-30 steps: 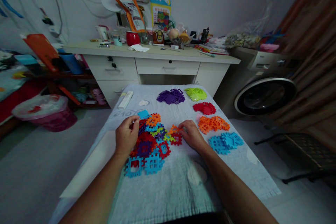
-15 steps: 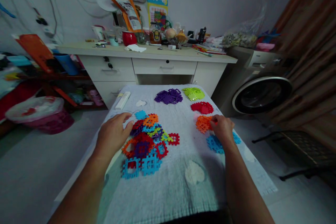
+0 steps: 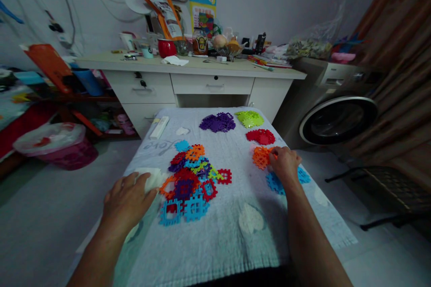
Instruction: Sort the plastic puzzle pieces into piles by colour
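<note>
My left hand (image 3: 128,197) hovers by the left side of the table, fingers apart and holding nothing. Just right of it lies a mixed heap of interlocking plastic tiles (image 3: 185,187) in red, purple, orange, green and blue, some with window-like openings. My right hand (image 3: 285,164) pinches an orange interlocking tile at the edge of the orange pile (image 3: 260,158); its fingertips are partly hidden. Below that hand a blue pile (image 3: 275,183) is partly covered by the wrist. Beyond are a red pile (image 3: 261,136), a yellow-green pile (image 3: 249,119) and a purple pile (image 3: 217,122).
A pale cloth (image 3: 222,242) with heart patches covers the table. A white oblong object (image 3: 159,128) lies near its far left corner. Behind stands a white desk (image 3: 212,84) with drawers, a washing machine (image 3: 333,103) to its right. A pink bin (image 3: 62,150) is on the left floor.
My left hand has moved away from the mixed heap, down and to the left, its fingers spread. My right hand stays at the orange pile.
</note>
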`<state>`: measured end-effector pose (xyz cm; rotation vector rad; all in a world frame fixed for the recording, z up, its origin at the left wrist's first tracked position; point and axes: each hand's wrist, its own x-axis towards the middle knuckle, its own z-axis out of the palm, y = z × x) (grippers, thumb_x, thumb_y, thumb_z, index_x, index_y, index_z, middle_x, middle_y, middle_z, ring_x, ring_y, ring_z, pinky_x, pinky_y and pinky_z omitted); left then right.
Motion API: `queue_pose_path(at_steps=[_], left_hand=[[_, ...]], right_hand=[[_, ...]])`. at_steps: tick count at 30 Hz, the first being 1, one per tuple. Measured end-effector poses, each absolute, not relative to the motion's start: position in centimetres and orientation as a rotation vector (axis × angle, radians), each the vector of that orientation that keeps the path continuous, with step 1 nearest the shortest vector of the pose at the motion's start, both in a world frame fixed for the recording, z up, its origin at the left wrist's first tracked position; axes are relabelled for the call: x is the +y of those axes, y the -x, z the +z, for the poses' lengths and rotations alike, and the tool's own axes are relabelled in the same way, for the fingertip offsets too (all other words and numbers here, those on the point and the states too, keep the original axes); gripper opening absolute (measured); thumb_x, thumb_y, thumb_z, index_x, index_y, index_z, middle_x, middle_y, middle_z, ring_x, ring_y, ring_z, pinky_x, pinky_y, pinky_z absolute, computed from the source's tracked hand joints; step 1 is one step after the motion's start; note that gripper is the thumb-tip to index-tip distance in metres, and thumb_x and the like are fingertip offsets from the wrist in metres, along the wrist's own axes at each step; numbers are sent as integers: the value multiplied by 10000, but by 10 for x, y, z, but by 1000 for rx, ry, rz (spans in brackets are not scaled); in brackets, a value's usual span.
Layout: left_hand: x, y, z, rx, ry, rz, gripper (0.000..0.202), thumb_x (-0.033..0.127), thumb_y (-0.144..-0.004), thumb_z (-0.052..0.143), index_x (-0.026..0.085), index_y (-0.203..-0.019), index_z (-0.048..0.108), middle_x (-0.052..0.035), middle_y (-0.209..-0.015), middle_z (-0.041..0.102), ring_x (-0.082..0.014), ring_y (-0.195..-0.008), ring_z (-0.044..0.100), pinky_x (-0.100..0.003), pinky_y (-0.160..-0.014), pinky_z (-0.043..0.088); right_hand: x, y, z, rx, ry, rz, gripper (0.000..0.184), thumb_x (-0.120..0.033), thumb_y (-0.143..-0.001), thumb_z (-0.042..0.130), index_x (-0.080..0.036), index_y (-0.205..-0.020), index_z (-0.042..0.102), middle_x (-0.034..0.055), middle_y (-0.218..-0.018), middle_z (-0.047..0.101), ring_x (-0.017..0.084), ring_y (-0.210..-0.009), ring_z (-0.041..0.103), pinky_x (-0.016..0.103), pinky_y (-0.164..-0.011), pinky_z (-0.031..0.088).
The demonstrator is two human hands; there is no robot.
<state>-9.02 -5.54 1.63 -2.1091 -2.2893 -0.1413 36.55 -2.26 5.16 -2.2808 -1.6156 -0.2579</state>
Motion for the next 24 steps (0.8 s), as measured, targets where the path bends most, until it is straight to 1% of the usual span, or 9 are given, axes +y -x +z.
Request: queue_pose_path(at_steps=[2,4,8,11,15,19,24], left_hand=[[-59,90,12,-2342,2069,-130,595,530,-830,443,198,-1307,570,-180,-1406,494,-412,-1290,426,-566,-987,390],[-61,89,11,-2376,2054,-133,608,528,-832,435,199,-1329,552,-178,-1408,487,-403,-1292,423,-555,-991,388],[-63,89,12,-2386,2084,-147,636,512,-843,405,164,-1362,517,-189,-1401,484,-376,-1286,435,-523,-1008,384],[-64,91,12,-2382,2097,-159,639,513,-856,377,151,-1366,511,-190,-1400,484,-360,-1285,449,-495,-1029,378],[-63,94,10,-2395,2079,-168,605,494,-849,409,178,-1354,517,-162,-1387,499,-334,-1271,475,-454,-1050,371],[-61,99,10,-2401,2078,-165,586,457,-862,395,158,-1355,499,-174,-1372,505,-326,-1258,492,-440,-1040,383],[-59,102,12,-2413,2102,-145,607,467,-862,379,135,-1361,480,-181,-1379,501,-326,-1229,522,-424,-994,427]], right_hand=[[-22,-358,52,-1625,2197,-280,235,-266,-876,516,-178,-928,727,148,-986,652,306,-940,512,402,-769,292],[-20,-346,50,-1683,2066,-264,224,-263,-883,515,-179,-931,717,134,-990,651,296,-955,503,400,-793,301],[-18,-309,38,-1893,1738,-129,173,-244,-886,537,-188,-933,694,100,-984,651,265,-970,502,389,-858,316],[-20,-285,27,-2019,1580,-15,149,-221,-884,548,-197,-944,682,87,-973,648,251,-966,502,381,-872,326],[-22,-270,17,-2128,1532,87,155,-178,-878,530,-192,-919,679,85,-939,648,242,-945,502,372,-855,342],[-20,-272,11,-2150,1535,156,159,-153,-862,523,-191,-885,676,77,-903,650,225,-903,513,353,-830,359],[-17,-277,7,-2133,1523,167,165,-155,-866,508,-180,-872,671,80,-889,651,219,-885,525,346,-834,372]])
